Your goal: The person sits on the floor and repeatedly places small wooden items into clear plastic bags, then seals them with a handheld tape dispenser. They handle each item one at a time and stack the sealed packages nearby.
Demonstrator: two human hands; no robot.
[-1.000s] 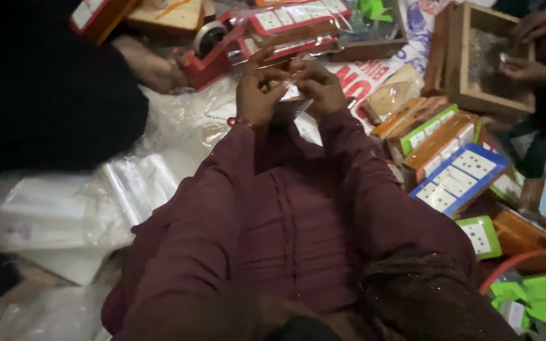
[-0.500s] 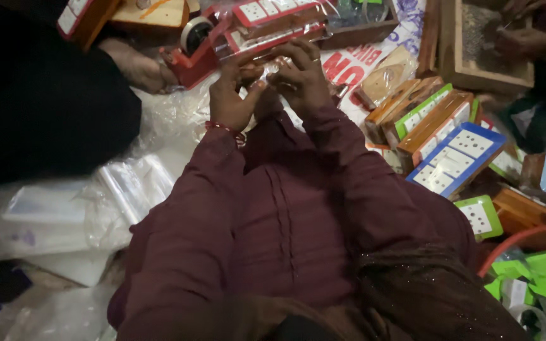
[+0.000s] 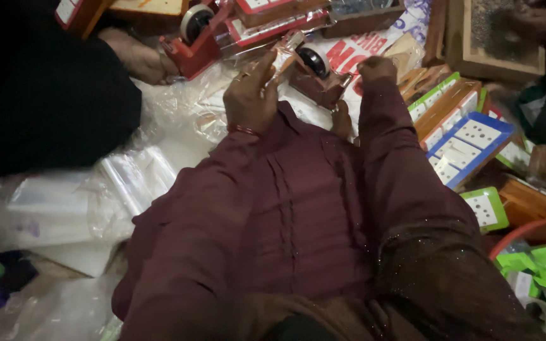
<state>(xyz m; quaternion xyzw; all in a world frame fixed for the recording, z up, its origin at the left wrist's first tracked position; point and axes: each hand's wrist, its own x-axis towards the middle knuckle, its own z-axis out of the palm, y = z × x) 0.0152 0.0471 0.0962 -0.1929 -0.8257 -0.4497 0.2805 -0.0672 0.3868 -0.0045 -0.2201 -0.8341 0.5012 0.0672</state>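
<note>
Head view looks down over maroon sleeves to both hands working at the far edge of the lap. The left hand [image 3: 251,95] holds a small clear plastic packet [image 3: 284,55] with something pale brown inside; its fingers are drawn together around the packet's lower end, thumb side up, and the packet sticks out past the fingertips, its long axis tilted up and to the right, away from the body. Just beyond the packet's upper end, nearly touching it, sits a dark red tape dispenser [image 3: 319,72] with its roll facing the camera. The right hand [image 3: 376,67] lies to the right of that dispenser, curled with the knuckles up; whether its fingers pinch tape or rest on the dispenser's end I cannot tell, since the back of the hand hides them. So the packet lies up and left from the right hand, with the dispenser between the two, and the left hand is the one that has it. A second, brighter red tape dispenser [image 3: 194,38] stands farther left, beside another person's hand [image 3: 137,60]. Blue and green earring cards [image 3: 469,145] lie to the right, crumpled clear bags [image 3: 127,183] to the left.
</note>
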